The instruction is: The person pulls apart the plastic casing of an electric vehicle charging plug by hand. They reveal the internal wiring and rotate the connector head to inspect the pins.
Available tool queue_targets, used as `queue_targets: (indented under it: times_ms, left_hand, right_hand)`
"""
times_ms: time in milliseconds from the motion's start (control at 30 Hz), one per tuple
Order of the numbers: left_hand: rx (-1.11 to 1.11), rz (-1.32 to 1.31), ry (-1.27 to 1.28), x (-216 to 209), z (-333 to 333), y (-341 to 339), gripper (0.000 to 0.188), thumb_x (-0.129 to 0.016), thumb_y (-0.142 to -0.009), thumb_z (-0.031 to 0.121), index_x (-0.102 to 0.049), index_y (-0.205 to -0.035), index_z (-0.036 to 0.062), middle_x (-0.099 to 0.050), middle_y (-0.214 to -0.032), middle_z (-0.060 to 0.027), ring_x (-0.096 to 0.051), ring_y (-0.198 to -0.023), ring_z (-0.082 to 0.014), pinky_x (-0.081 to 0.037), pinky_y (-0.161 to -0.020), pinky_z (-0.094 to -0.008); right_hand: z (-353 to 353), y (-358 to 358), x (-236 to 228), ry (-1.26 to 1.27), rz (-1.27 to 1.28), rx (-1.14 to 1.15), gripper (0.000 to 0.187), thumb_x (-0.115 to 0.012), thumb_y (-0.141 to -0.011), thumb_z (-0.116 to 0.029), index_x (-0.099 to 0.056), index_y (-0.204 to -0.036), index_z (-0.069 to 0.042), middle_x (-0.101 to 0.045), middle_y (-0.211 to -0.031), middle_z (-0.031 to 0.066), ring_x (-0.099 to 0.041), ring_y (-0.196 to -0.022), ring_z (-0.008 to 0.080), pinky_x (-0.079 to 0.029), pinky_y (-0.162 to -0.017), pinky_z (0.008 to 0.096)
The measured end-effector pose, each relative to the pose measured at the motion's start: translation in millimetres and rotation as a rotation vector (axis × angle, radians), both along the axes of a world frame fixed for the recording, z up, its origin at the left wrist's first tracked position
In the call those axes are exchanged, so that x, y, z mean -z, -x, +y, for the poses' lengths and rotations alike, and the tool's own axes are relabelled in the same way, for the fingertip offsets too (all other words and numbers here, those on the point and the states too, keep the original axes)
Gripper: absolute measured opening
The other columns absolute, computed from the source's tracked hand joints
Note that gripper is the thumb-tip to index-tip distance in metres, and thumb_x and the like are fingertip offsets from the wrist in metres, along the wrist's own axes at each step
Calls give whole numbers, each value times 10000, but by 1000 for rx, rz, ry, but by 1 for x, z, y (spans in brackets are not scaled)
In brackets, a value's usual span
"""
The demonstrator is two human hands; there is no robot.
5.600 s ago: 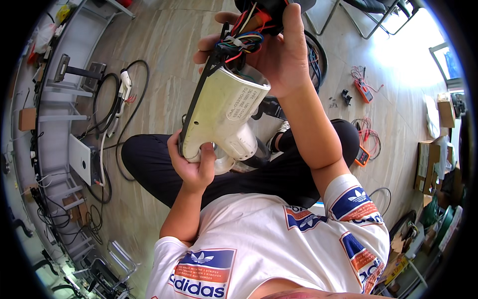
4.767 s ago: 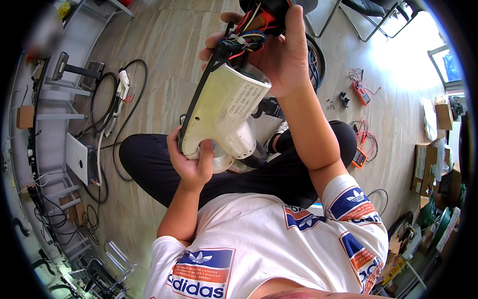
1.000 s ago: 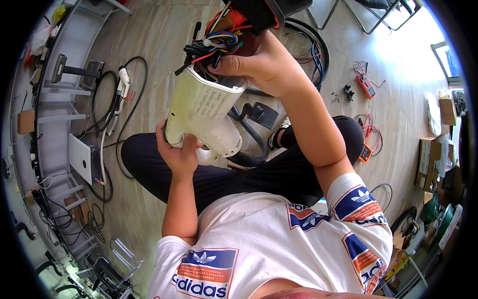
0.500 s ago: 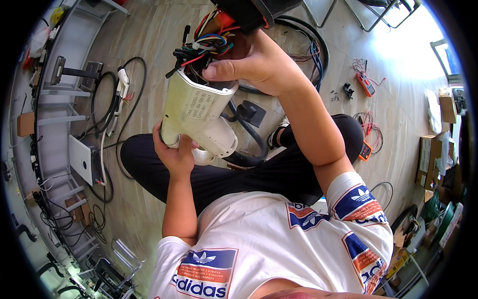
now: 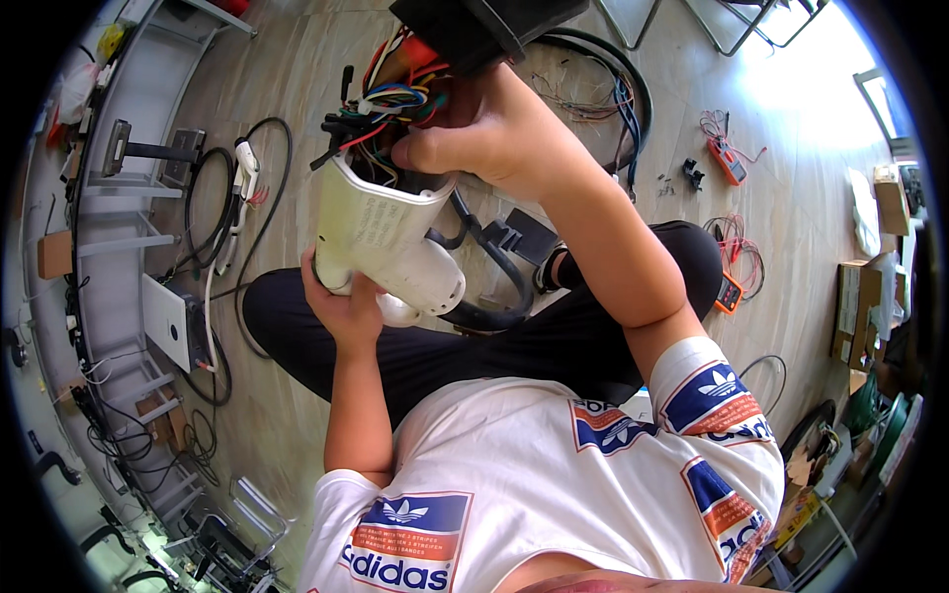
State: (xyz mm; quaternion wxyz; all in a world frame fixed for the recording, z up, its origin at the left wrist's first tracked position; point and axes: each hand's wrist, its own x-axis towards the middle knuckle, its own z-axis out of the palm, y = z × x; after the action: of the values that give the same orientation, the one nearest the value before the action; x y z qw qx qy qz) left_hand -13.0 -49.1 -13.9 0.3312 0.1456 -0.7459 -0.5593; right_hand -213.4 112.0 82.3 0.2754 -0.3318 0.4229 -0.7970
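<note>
My left hand (image 5: 343, 304) is wrapped round the lower part of a white plastic charging-gun housing (image 5: 386, 222), held up over my lap. The housing's wide open end faces away from me, and a bundle of coloured wires (image 5: 390, 99) comes out of it. At that mouth my right hand (image 5: 474, 133) closes on the wires, its thumb by the rim; the other fingers are mostly hidden. Beyond the hand, a black plastic part (image 5: 489, 30) hangs at the wires' far end. A thick black cable (image 5: 504, 267) curves behind the housing.
On the wood-look floor lie two orange multimeters (image 5: 730, 168) with leads, small black parts (image 5: 694, 175) and a black block (image 5: 524, 235). To the left are a white charging gun (image 5: 247, 168) with coiled cable and a metal rack (image 5: 129, 212). Cardboard boxes (image 5: 858, 311) stand at right.
The housing, the wires and my right hand have shifted slightly left. The black part has moved left too. Both hands keep their hold.
</note>
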Motion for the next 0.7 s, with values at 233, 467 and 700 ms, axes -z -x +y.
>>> queue_targets:
  times_ms: [233,467,700]
  left_hand:
    - [-118,-8,75,8,-16,-1,431,-740,-844,69,-522,-1202,-35,-638,-1046,-71,-602,-926,-129,-480,-821,-259]
    - [-155,-73,206,17,-34,-8,465,-796,-786,81,-569,-1181,-16,-641,-1050,-65,-600,-936,-136,-478,-852,-269]
    - [-192,-25,395,37,-59,-6,626,-840,-735,172,-556,-1244,-58,-656,-1132,-147,-651,-999,-220,-513,-868,-332]
  right_hand:
    - [1,-17,-9,-28,45,-9,552,-668,-733,29,-544,-1270,1,-646,-1168,90,-632,-1091,178,-526,-968,339]
    - [-1,-31,-7,-67,94,-24,505,-631,-735,28,-585,-1235,-24,-653,-1122,101,-647,-1044,179,-551,-904,327]
    - [12,-39,-16,-154,500,12,429,-629,-768,14,-614,-1195,-21,-636,-1052,138,-639,-923,211,-549,-800,344]
